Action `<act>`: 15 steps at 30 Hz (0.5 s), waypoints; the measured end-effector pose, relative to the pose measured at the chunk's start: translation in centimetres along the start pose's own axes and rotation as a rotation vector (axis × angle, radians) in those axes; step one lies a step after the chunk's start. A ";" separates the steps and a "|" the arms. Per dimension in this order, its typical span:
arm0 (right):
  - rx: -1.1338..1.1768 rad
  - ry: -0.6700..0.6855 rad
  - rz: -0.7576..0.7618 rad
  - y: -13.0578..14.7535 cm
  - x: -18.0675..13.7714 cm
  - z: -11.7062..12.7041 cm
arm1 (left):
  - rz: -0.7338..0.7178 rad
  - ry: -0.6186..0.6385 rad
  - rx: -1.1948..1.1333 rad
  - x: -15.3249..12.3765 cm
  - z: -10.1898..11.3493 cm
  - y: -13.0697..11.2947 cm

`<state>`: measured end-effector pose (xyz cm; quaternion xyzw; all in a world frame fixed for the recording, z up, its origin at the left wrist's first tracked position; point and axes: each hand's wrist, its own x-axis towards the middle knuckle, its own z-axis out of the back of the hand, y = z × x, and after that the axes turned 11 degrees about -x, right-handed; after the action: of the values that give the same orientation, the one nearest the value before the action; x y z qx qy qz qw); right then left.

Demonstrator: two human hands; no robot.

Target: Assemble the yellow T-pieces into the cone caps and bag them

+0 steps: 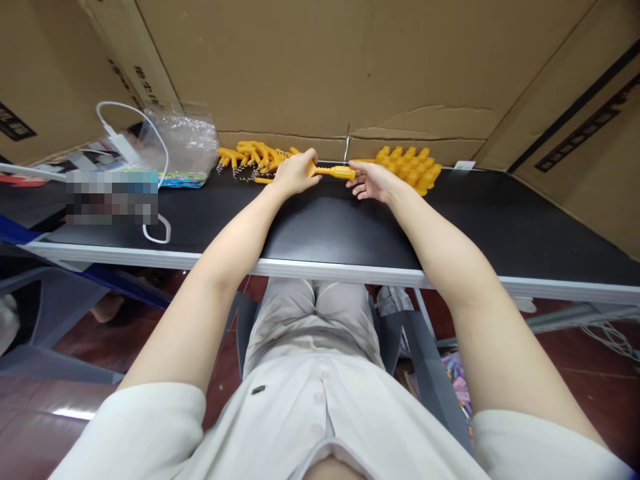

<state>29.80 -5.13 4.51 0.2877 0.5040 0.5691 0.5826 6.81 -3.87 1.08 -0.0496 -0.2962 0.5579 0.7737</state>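
A yellow plastic rod (336,172) with a narrow ribbed shaft and a thicker sleeve-like end lies level between my hands, just above the table. My left hand (296,173) is closed round its left part, which the fingers mostly hide. At the thick end, my right hand (375,181) has its thumb and forefinger around the tip, the other fingers loosely curled. Left of my left hand is a heap of yellow branching, hand-like pieces (257,153) with dark metal coils among them. Behind my right hand sits a cluster of yellow knobbed pieces (410,168), partly covered.
The black table (340,227) has a metal front edge, with cardboard walls (300,67) behind and at the sides. To the left lie a clear plastic bag (183,143), a white cable (163,233) and papers. A small white tag (465,165) is at the back right.
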 end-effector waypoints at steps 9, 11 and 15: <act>0.089 -0.024 0.059 0.1 -0.2 -0.8 | -0.021 0.003 -0.018 0.1 0.1 1.1; 0.136 -0.028 0.100 0.0 -0.1 -1.0 | -0.069 0.000 -0.049 0.2 0.0 1.7; 0.194 -0.117 0.209 -0.3 1.1 -0.5 | -0.133 -0.025 -0.125 0.6 -0.3 2.8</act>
<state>29.31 -4.29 3.77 0.4262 0.4892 0.5576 0.5178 4.75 -2.21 -0.03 -0.0711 -0.3430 0.4860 0.8007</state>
